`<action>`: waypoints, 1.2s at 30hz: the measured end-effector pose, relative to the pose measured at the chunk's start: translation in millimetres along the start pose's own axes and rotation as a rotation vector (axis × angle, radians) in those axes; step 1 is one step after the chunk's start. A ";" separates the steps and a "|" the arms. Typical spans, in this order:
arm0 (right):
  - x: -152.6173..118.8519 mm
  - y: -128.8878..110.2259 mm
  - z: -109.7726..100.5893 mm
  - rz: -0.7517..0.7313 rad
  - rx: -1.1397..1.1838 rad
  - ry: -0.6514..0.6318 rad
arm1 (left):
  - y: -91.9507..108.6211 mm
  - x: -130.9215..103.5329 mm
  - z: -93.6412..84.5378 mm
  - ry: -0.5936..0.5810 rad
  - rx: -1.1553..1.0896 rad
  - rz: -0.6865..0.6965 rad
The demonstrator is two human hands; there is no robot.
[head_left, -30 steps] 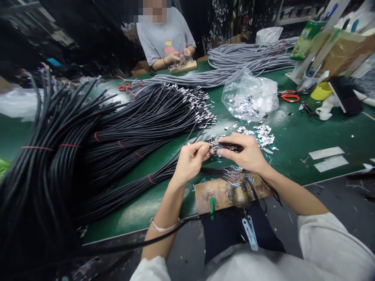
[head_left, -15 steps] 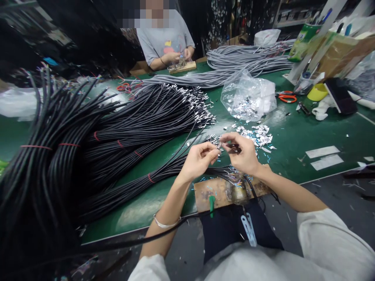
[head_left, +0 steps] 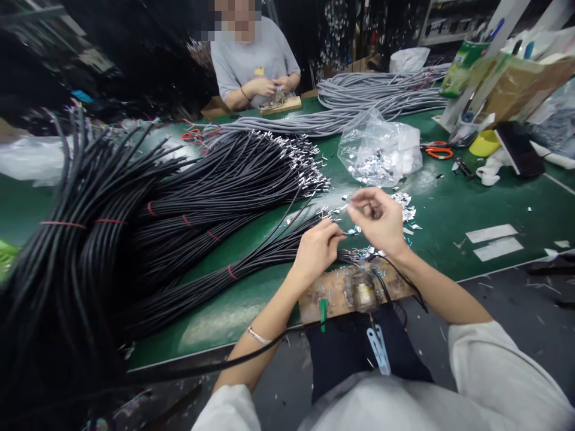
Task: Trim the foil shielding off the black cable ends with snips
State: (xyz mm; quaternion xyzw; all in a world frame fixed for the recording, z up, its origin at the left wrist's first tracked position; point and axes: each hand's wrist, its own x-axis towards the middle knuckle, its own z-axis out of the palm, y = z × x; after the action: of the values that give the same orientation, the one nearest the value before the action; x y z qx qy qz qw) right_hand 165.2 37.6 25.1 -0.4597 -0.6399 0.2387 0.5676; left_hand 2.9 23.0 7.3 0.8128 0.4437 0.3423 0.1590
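My left hand [head_left: 317, 251] is closed in a pinch above the cut end of a bundle of black cables [head_left: 265, 257]; whatever lies between its fingertips is too small to name. Just to its right, my right hand [head_left: 380, 220] is raised with thumb and forefinger brought together and the other fingers curled. Its fingertips are blurred, and I cannot make out what they hold. Below both hands a metal fixture [head_left: 363, 290] sits on a wooden board [head_left: 314, 299]. Coloured wire ends [head_left: 354, 254] show near it. A single black cable [head_left: 251, 354] passes across my left forearm.
Big tied bundles of black cable [head_left: 202, 179] cover the left. A clear plastic bag [head_left: 380, 149], white scraps [head_left: 406, 209], orange-handled scissors [head_left: 438, 151] and a phone [head_left: 518, 149] are on the green table [head_left: 453, 221]. Opposite, a person [head_left: 256, 60] works by grey cables [head_left: 381, 90].
My hands, close together before, have parted slightly. My right hand has moved up and to the right; my left has turned and dropped a little. The person opposite has shifted slightly.
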 end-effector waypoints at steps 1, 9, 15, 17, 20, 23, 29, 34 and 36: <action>6.2 4.1 -4.0 0.008 -0.052 0.033 | -2.2 1.0 -2.1 0.044 -0.055 -0.022; 9.1 4.6 -8.6 -0.221 -0.221 -0.127 | -7.6 1.2 -16.5 0.224 -0.212 -0.173; 2.1 -0.5 0.1 -0.222 -0.065 -0.264 | -7.2 1.3 -19.0 0.196 -0.161 -0.163; 1.1 -0.8 1.7 -0.242 -0.084 -0.271 | -9.8 2.4 -22.7 0.145 -0.134 -0.141; -1.4 -2.0 3.7 -0.275 -0.123 -0.289 | -13.2 3.1 -26.9 0.043 -0.114 -0.137; -3.4 -2.3 4.7 -0.267 -0.156 -0.259 | -12.9 2.7 -27.8 0.039 -0.173 -0.222; -3.5 -1.6 5.3 -0.133 -0.066 -0.230 | -5.7 3.2 -26.2 0.131 -0.500 -0.445; -5.4 -5.5 7.1 -0.083 -0.037 -0.258 | -2.5 5.4 -22.6 0.158 -0.658 -0.564; -5.0 -6.1 8.6 0.002 0.047 -0.272 | -2.5 6.1 -21.3 0.165 -0.718 -0.573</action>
State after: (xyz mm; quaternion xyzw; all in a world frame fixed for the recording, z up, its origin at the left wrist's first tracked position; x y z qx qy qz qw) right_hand 154.8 32.4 25.6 -0.4105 -0.7047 0.3141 0.4860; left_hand -11.2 28.5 23.6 0.5211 0.5150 0.4799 0.4826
